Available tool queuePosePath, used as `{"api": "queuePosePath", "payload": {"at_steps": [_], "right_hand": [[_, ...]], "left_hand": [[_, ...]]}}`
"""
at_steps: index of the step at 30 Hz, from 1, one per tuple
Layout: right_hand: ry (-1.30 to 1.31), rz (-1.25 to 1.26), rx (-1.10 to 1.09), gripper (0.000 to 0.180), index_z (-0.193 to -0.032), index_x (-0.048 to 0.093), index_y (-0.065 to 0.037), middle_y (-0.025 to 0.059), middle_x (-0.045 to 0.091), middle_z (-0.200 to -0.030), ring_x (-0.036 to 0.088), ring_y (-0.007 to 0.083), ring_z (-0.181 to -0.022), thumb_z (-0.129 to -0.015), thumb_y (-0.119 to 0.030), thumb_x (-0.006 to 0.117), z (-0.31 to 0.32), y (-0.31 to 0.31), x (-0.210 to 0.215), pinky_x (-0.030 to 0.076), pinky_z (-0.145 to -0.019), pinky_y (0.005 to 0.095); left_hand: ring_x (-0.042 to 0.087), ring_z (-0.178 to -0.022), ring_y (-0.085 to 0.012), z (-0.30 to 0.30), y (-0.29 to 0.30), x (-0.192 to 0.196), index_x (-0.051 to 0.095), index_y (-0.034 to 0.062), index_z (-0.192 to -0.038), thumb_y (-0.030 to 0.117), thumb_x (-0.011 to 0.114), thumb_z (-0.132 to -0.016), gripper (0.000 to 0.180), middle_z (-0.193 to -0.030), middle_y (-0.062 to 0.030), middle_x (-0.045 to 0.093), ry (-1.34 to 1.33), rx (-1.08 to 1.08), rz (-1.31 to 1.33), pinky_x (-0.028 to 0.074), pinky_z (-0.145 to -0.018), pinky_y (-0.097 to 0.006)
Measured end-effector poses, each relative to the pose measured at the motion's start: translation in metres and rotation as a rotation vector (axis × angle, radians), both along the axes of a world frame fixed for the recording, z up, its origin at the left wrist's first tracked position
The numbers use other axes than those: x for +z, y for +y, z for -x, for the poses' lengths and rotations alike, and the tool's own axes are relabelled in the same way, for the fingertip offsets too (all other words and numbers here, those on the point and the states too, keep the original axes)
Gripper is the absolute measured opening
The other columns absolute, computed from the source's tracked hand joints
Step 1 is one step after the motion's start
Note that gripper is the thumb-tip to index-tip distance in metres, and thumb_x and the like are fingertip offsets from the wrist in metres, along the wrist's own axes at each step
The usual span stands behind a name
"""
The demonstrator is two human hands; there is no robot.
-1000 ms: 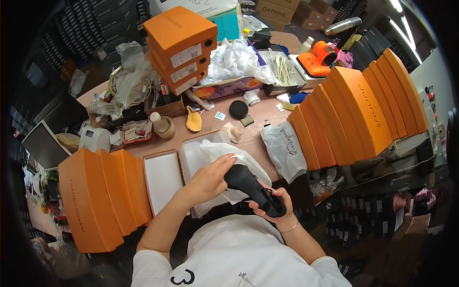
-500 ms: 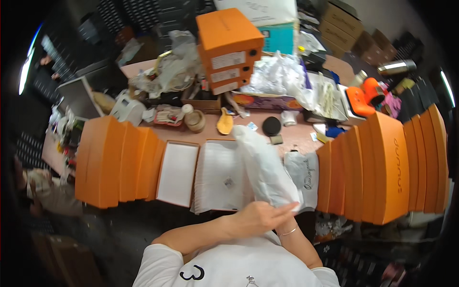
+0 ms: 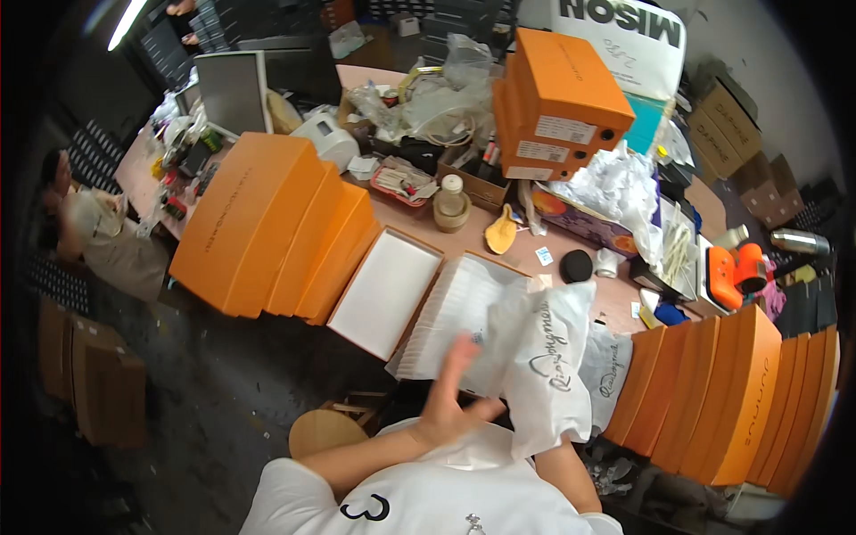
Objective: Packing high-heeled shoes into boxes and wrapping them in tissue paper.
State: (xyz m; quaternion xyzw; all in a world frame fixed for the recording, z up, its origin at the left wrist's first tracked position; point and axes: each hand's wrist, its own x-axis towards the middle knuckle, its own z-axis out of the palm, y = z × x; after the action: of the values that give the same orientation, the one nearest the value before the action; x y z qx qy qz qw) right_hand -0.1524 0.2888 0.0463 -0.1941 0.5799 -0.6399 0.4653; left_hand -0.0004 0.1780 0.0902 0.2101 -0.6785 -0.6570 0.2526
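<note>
A plump white cloth bag point(image 3: 548, 379) with dark script lettering stands upright in front of my chest. My right forearm point(image 3: 571, 480) runs up behind its lower end; the bag hides the fingers of my right hand, which holds it up. My left hand point(image 3: 450, 406) is raised just left of the bag, fingers spread, holding nothing. Beyond it lies an open box lined with white tissue paper point(image 3: 459, 308). A shallow white-lined box lid point(image 3: 388, 292) sits to its left. On the right, another pale lettered bag point(image 3: 611, 361) lies beside the orange boxes.
Orange shoeboxes stand in rows at left point(image 3: 259, 227) and right point(image 3: 704, 392); more are stacked point(image 3: 562, 107) at the back. Behind the open box are a jar point(image 3: 450, 207), a yellow pad point(image 3: 502, 232) and a round black tin point(image 3: 576, 266). A person point(image 3: 107, 218) sits far left.
My left hand has come off the bag and opened, moving up and left. The bag has turned its lettered side into view and stands more upright. The view has swung left.
</note>
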Motion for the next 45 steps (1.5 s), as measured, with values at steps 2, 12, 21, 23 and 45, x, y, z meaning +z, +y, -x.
{"api": "queuePosePath", "payload": {"at_steps": [2,12,21,23,45], "right_hand": [[0.238,-0.048,0.084,0.04,-0.125,0.051,-0.003,0.017,0.055,-0.12,0.06,0.0321,-0.106,-0.092,-0.025,0.053,-0.006,-0.015,-0.004,0.05,-0.087,0.0389],[0.028,-0.011,0.321,0.052,-0.135,0.043,-0.007,0.0186,0.045,-0.135,0.056,0.0349,-0.112,-0.092,-0.035,0.054,-0.044,-0.02,0.013,0.046,-0.092,0.0416],[-0.205,0.172,-0.369,0.053,-0.134,0.04,-0.001,0.0128,0.052,-0.128,0.056,0.0223,-0.111,-0.092,-0.027,0.06,-0.014,-0.053,0.006,0.046,-0.093,0.035],[-0.151,0.077,-0.375,0.042,-0.125,0.048,0.001,0.0089,0.059,-0.114,0.06,0.0173,-0.098,-0.088,-0.012,0.063,-0.001,-0.056,0.016,0.05,-0.085,0.0336],[0.228,-0.261,0.06,0.036,-0.114,0.053,0.0,0.022,0.062,-0.102,0.062,0.0324,-0.096,-0.087,-0.023,0.058,-0.047,-0.096,-0.211,0.05,-0.083,0.0407]], "left_hand": [[0.021,-0.141,-0.0282,-0.005,-0.02,-0.031,0.016,0.0078,-0.149,0.049,0.07,-0.082,0.095,-0.153,-0.0155,0.021,-0.138,0.113,-1.114,0.026,-0.111,-0.044],[0.057,-0.11,-0.0266,0.011,-0.104,-0.057,0.049,0.0029,-0.127,0.008,0.064,-0.078,0.052,-0.122,-0.0106,0.057,0.202,0.444,-0.976,0.045,-0.098,-0.042],[0.056,-0.108,-0.0178,0.014,-0.014,-0.044,0.051,-0.0002,-0.127,0.013,0.071,-0.082,0.051,-0.119,-0.008,0.059,-0.151,-0.172,-0.413,0.045,-0.094,-0.032],[0.054,-0.112,-0.0172,-0.022,-0.032,-0.056,0.05,-0.0013,-0.127,0.015,0.071,-0.084,0.05,-0.12,-0.01,0.058,-0.239,-0.34,-0.28,0.044,-0.095,-0.033],[0.051,-0.117,-0.0357,-0.003,-0.045,-0.077,0.068,0.0043,-0.089,0.01,0.068,-0.075,0.015,-0.114,-0.0165,0.062,-0.087,-0.381,0.747,0.026,-0.108,-0.053]]}}
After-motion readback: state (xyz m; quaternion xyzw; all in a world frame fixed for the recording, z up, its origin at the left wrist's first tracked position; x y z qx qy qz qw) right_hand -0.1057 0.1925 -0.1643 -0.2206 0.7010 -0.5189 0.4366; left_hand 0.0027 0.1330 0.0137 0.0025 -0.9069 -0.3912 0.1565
